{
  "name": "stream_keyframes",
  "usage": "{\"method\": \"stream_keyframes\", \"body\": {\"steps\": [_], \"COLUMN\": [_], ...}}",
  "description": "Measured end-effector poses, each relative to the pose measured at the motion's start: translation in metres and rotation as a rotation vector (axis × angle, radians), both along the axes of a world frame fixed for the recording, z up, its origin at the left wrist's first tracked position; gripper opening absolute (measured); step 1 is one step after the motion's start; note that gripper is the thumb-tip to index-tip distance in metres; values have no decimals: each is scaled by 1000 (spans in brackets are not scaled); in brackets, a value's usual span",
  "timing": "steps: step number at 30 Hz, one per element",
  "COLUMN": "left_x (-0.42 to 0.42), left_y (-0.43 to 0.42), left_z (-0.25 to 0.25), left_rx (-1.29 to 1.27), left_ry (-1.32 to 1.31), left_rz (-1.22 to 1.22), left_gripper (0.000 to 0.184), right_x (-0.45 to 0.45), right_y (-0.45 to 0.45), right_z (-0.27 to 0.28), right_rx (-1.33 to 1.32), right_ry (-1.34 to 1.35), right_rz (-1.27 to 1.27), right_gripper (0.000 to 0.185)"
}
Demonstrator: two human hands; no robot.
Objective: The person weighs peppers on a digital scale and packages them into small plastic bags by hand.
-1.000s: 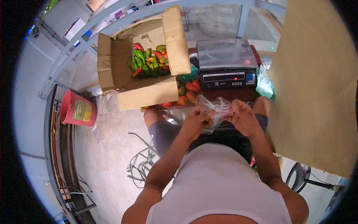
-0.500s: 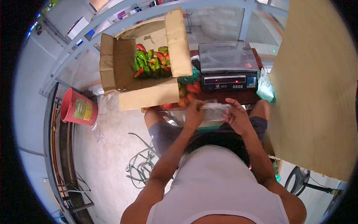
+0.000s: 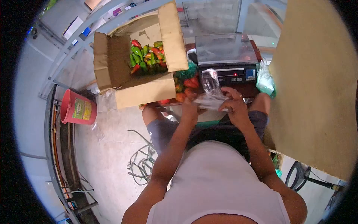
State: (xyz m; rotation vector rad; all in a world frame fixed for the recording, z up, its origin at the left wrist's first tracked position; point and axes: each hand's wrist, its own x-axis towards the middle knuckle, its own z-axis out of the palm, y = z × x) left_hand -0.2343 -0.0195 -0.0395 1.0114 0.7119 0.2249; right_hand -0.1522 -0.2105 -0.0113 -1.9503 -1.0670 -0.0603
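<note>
A clear plastic bag (image 3: 211,100) stretches between my two hands above my lap, one part of it standing up in front of the scale. My left hand (image 3: 190,109) is closed on the bag's left side. On the right side, my right hand (image 3: 235,106) grips the plastic with bent fingers. Just beyond the hands sits a black digital scale (image 3: 227,76) with a flat metal pan (image 3: 225,49). Red and orange peppers (image 3: 191,83) lie beside the scale, close to my left hand, partly covered by a green bag (image 3: 188,70).
An open cardboard box (image 3: 145,89) of green and red peppers (image 3: 147,56) stands at the front left. A red bucket (image 3: 78,108) is on the left, and tangled green strapping (image 3: 141,164) lies on the floor. A plywood panel (image 3: 313,93) rises on the right; a whitish-green plastic bag (image 3: 264,80) hangs beside the scale.
The plastic bag has spread out, and part of it now stands up before the scale's display. My right hand's fingers have bent down onto it. The view has shifted slightly.
</note>
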Motion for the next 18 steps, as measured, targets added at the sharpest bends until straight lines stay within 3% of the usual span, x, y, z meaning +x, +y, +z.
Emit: {"method": "stream_keyframes", "body": {"steps": [1, 2, 4, 6, 7, 9, 12, 16, 18], "left_x": [-4, -6, -16, -27, -27, -23, -10, 8, 4], "left_y": [-3, -6, -9, 5, 5, 3, -26, -18, -14], "left_z": [7, 12, 8, -15, -9, 3, 53, 50, 51], "left_rx": [-158, -316, -181, -12, 249, 773, 1019, 1215, 1364], "left_ry": [-24, -51, -174, -371, -367, -341, -392, -265, -258], "left_rz": [-57, -116, -189, -334, -326, -298, 18, -6, -64], "left_gripper": [42, 40, 31, 26, 23, 18, 20, 30, 37], "right_x": [1, 4, 19, 34, 35, 30, 13, -3, 7], "right_y": [5, 5, 6, 3, 4, 5, 12, 12, 1], "right_z": [-2, -8, -19, -16, -12, -2, 21, 39, 42], "right_rx": [-27, -51, -89, 24, 78, -27, -26, -29, -50], "right_ry": [-178, -112, 1, 456, 686, 480, 186, -8, 19], "right_rz": [-101, -101, -95, -163, -194, -226, -191, -200, -211], "right_gripper": [42, 41, 39, 36, 34, 34, 49, 65, 63]}}
